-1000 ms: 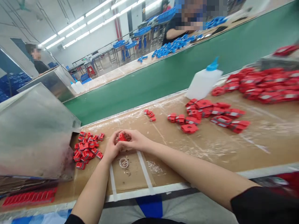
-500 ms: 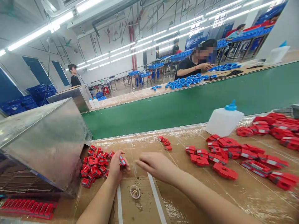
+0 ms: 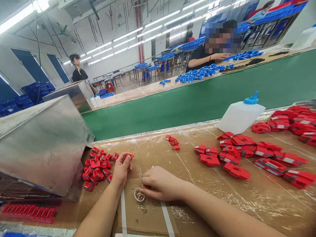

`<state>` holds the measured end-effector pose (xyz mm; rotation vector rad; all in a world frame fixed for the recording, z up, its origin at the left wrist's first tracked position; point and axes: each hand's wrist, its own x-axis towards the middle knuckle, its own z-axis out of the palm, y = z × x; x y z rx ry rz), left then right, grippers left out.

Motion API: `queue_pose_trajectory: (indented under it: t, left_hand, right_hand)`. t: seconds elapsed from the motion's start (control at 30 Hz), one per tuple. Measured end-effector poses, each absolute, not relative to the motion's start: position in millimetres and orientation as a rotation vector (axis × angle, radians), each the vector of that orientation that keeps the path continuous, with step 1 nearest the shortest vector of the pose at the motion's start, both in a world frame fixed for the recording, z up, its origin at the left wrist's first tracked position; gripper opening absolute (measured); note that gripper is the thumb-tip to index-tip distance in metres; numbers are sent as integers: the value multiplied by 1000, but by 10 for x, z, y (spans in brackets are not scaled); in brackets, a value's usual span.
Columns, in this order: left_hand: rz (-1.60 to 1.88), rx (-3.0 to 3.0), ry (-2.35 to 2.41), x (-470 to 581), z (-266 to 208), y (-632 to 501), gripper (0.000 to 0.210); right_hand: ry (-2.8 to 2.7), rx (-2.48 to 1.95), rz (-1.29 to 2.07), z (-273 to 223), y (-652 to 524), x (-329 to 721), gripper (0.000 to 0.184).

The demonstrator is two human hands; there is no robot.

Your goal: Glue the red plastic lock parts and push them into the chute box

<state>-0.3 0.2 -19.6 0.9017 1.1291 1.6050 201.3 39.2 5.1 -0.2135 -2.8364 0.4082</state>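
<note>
A metal hopper [image 3: 44, 144] was seen at the far left, with a heap of small red parts [image 3: 97, 168] at its mouth. Just right of the heap, one small red piece [image 3: 129, 155] was pinched at the fingertips of the left hand [image 3: 121, 171], raised slightly above the cardboard-covered bench [image 3: 247, 200]. Beside it, the right hand [image 3: 159, 183] was curled loosely, its fingertips set at a small round cap [image 3: 139, 195]; whether anything was gripped could not be told. Further right, larger red housings [image 3: 234, 158] and a white bottle [image 3: 240, 116] were laid out.

Factory assembly line, green conveyor belt [image 3: 197, 105], heaped red parts [image 3: 98, 168], seated co-workers [image 3: 209, 54]
</note>
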Motion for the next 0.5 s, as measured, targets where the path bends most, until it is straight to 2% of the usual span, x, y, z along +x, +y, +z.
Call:
queue_pose_trajectory:
  t: [0.1, 0.23, 0.37, 0.5]
  left_hand:
    - [1585, 868, 1095, 4, -183, -28, 43]
    - [1440, 1039, 1150, 28, -120, -48, 41]
    - [1358, 1248, 1285, 12, -161, -14, 61]
    - [1162, 1407, 1467, -7, -187, -28, 58]
  right_hand:
    - [-2834, -281, 404, 31, 380, 1984, 42]
    - [-2840, -183, 386, 24, 340, 1980, 33]
    - [-2824, -176, 406, 33, 313, 1987, 28]
    - [-2754, -181, 708, 22, 288, 1976, 29]
